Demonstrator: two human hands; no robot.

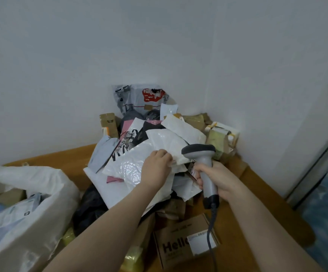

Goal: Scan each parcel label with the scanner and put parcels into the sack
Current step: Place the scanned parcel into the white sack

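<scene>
**Scanner in right hand, left hand on white mailer atop the pile**

Head view. Parcel pile (159, 138) heaped in the far corner of the wooden counter (261, 193), up against the wall (80, 65): white and grey poly mailers, a printed bag (129, 139) in pink and black, taped brown boxes (222, 136) at the far right edge.

Left hand (156, 167) on top of the pile, fingers curled over the edge of a crumpled white mailer (169, 143), gripping it.

Right hand (218, 178) just beside the left, closed round the handle of the grey scanner (206, 163). Scanner upright, dark head tipped toward the pile, close over the same mailer.

Cable (211, 234) trailing from the scanner's base toward the near edge, passing over a cardboard box (171, 246) printed "Hello", white label on its top.

White sack (47, 195) at the left edge of the counter, mouth open, grey and blue parcels inside. On the counter or beside it: cannot tell.
</scene>
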